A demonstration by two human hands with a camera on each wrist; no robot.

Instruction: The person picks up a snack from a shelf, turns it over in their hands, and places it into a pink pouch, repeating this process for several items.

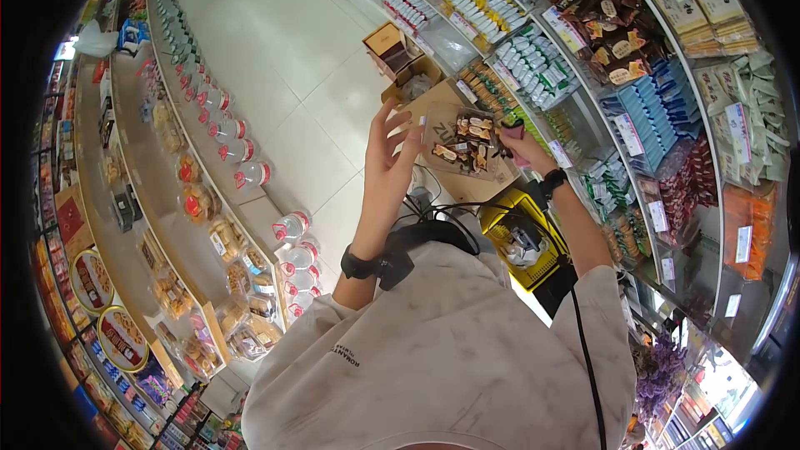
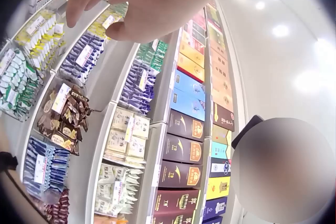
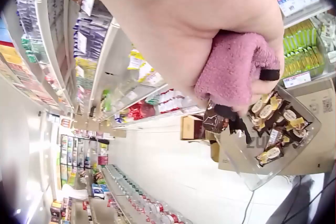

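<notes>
My right hand (image 1: 527, 152) grips a folded pink cloth (image 3: 231, 66) with black straps at its edge. It is at the right side of a clear plastic bin (image 1: 439, 110). Several brown-wrapped snacks (image 3: 273, 121) lie in the bin, which overlaps a cardboard box (image 3: 320, 153) in the right wrist view. One brown packet (image 3: 212, 122) shows just under the cloth. My left hand (image 1: 387, 154) is raised at the bin's left side, fingers apart and loosely bent, holding nothing. In the left wrist view, the left hand (image 2: 157, 3) appears before the shelves.
Tiered shelves of wrapped snacks (image 1: 542, 67) rise on the right. A yellow basket (image 1: 521, 237) stands close to my body, with black cables (image 1: 442, 210) beside it. Large water bottles (image 1: 237, 150) line the left shelf's foot along the tiled floor (image 1: 292, 58).
</notes>
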